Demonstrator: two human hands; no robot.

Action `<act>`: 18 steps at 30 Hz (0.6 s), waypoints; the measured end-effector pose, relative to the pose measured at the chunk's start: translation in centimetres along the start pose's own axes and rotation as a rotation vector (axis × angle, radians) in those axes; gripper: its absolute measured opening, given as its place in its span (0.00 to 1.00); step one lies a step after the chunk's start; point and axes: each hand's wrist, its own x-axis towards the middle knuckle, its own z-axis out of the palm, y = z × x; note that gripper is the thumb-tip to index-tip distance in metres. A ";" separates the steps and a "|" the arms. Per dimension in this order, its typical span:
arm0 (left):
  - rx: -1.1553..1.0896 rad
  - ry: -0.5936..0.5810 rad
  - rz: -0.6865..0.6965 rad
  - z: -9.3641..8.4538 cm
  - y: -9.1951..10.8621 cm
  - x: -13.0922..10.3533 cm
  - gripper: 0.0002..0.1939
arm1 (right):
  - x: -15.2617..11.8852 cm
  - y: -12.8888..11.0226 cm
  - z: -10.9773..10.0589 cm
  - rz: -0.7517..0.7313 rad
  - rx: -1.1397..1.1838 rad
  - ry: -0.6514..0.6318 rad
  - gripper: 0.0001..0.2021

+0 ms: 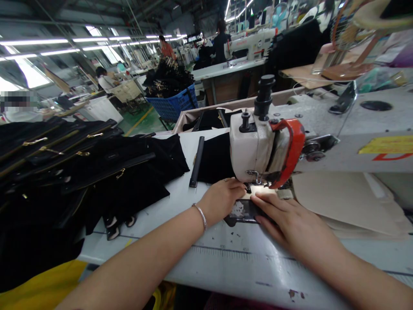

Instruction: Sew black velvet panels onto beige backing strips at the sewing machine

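Under the head of a white sewing machine (248,148) with a red guard lies a strip of pale fabric (247,196), lit by the machine's lamp. My left hand (222,198), with a bracelet at its wrist, is just left of the needle area, its fingers closed at the fabric's left edge. My right hand (280,213) lies with fingers stretched out on the right side, fingertips at the fabric below the presser foot. Behind my left hand, a black fabric piece (214,159) with a dark zipper strip rests on the table.
Black zippered pieces (106,168) are heaped at the left, with small scissors-like handles (112,228) below them. Beige panels (348,202) lie under the machine arm. A blue crate (174,105) and several people are farther back.
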 end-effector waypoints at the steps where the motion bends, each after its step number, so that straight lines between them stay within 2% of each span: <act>1: -0.002 -0.002 -0.020 0.1 -0.2 0.2 0.08 | 0.2 0.0 0.1 0.013 -0.015 -0.004 0.21; 8: 0.015 0.062 -0.145 0.6 -0.5 0.5 0.12 | 0.8 -0.1 0.5 0.076 -0.048 -0.011 0.23; 18: -0.054 0.114 -0.119 0.9 -0.7 0.2 0.11 | 0.6 -0.1 1.0 0.043 -0.049 0.029 0.24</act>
